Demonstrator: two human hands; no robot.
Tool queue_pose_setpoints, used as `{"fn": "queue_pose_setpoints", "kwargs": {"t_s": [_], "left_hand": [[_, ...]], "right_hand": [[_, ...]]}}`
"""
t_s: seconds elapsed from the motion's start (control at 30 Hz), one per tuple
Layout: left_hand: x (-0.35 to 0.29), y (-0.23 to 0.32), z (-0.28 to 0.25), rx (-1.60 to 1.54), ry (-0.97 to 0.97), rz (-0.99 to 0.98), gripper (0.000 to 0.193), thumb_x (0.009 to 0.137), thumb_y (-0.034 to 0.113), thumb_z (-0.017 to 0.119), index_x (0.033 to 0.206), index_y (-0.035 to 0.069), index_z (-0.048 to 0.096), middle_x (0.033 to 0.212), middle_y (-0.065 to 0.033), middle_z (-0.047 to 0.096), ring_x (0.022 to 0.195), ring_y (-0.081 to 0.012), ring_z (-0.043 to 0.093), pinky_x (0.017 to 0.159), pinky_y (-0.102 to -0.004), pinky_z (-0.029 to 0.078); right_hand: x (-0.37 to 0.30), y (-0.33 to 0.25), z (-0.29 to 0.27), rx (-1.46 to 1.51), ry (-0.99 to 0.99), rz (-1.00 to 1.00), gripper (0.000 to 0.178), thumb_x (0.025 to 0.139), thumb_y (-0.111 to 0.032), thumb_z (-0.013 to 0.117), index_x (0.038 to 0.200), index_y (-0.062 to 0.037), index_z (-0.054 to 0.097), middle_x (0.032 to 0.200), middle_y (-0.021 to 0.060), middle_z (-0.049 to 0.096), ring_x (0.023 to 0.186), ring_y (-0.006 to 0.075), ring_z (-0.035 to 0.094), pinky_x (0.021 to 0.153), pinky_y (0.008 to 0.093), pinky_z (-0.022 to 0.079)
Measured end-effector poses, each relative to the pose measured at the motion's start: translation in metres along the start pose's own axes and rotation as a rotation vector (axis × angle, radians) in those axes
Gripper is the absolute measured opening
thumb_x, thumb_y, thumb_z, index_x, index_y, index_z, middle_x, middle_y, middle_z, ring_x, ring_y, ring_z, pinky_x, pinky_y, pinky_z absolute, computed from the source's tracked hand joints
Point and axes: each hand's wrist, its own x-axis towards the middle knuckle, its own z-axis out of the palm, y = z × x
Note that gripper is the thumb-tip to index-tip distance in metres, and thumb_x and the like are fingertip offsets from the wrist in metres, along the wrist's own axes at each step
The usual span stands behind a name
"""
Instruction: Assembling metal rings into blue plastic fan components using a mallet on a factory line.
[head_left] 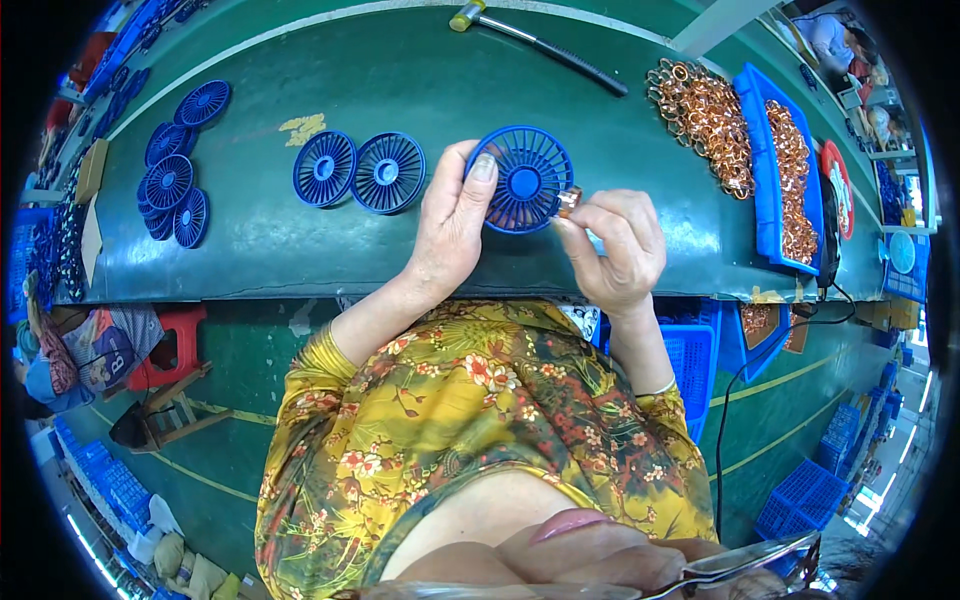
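My left hand [452,215] grips the left rim of a round blue fan-guard-like grille [523,183], thumb on top, above the green table. The grille has thin radial spokes and a solid round hub. At its lower right edge, my right hand [618,245] pinches a small copper-coloured metal ring or clip [569,201] between thumb and fingertips. The clip is right by the rim; I cannot tell whether it touches. Two more blue grilles [389,172] lie side by side to the left of my left hand.
Farther left are several blue grilles [170,181], partly stacked. A hammer [540,45] lies at the table's far side. Copper-coloured clips [705,125] form a loose heap beside a blue tray [762,165] holding more. A black cable [745,365] hangs at the right; blue crates [688,360] stand below the table edge.
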Motion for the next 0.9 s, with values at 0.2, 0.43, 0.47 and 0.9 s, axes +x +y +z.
{"fn": "queue_pose_setpoints", "kwargs": {"t_s": [0.2,0.43,0.47,0.9], "left_hand": [[-0.005,-0.009,0.000,0.040,-0.016,0.059,0.029,0.098,0.025,0.046,0.113,0.000,0.048,0.095,-0.0061,0.056,0.085,-0.0103,0.052,0.077,-0.0264,0.045],[-0.011,-0.029,0.004,0.212,0.030,0.208,0.025,0.088,0.009,0.056,0.105,0.001,0.040,0.078,-0.0093,0.054,0.062,-0.0163,0.054,0.055,-0.0325,0.044],[-0.011,-0.030,0.005,0.282,0.049,0.276,0.024,0.087,0.008,0.055,0.104,0.002,0.039,0.076,-0.0091,0.054,0.058,-0.0162,0.053,0.053,-0.0323,0.044],[-0.008,-0.003,-0.008,-0.511,-0.288,-0.205,0.046,0.093,0.017,0.058,0.130,-0.003,0.041,0.115,-0.0073,0.055,0.104,-0.0104,0.054,0.090,-0.0255,0.045]], "right_hand": [[0.004,-0.005,0.029,-0.043,-0.108,0.066,0.015,0.073,-0.011,0.072,0.076,-0.0079,0.057,0.074,0.0054,0.056,0.065,0.0248,0.054,0.059,0.0360,0.043],[0.000,-0.005,0.052,-0.052,-0.083,0.219,0.012,0.079,-0.009,0.066,0.078,-0.0052,0.055,0.073,0.0102,0.053,0.066,0.0295,0.052,0.060,0.0392,0.043],[-0.003,-0.006,0.053,-0.054,-0.085,0.219,0.012,0.079,-0.009,0.066,0.078,-0.0052,0.055,0.073,0.0102,0.053,0.066,0.0295,0.052,0.060,0.0392,0.043],[0.002,0.001,0.019,-0.050,-0.201,0.048,0.023,0.080,-0.021,0.068,0.100,-0.0126,0.072,0.116,0.0010,0.065,0.126,0.0265,0.046,0.106,0.0454,0.028]]}}
